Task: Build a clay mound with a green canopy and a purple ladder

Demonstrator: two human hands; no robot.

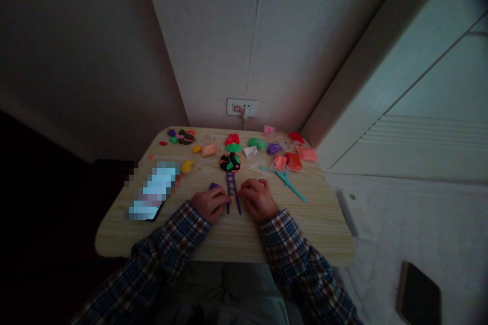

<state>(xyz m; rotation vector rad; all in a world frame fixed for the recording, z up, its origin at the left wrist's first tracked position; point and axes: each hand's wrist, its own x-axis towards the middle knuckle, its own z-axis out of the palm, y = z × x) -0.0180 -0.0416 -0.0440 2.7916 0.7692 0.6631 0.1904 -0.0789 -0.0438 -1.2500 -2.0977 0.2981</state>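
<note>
A thin purple clay ladder [231,179] lies on the small wooden table, its two rails pointing toward me and several rungs across the upper part. My left hand [209,204] is closed at the left rail, with the fingertips over its lower half. From the other side, my right hand [260,200] has curled fingers pinching at the right rail. Just beyond the ladder's top sits a black clay piece [230,162] with green and orange parts. A purple clay lump [213,186] lies beside my left hand, partly covered by it.
A lit phone [156,190] lies at the table's left. Cyan plastic tools [290,186] rest on the right. Bagged clay, including a red-orange packet [293,161] and a green one [256,143], lines the back. A wall socket [242,107] is behind; a dark phone-like object [418,294] lies lower right.
</note>
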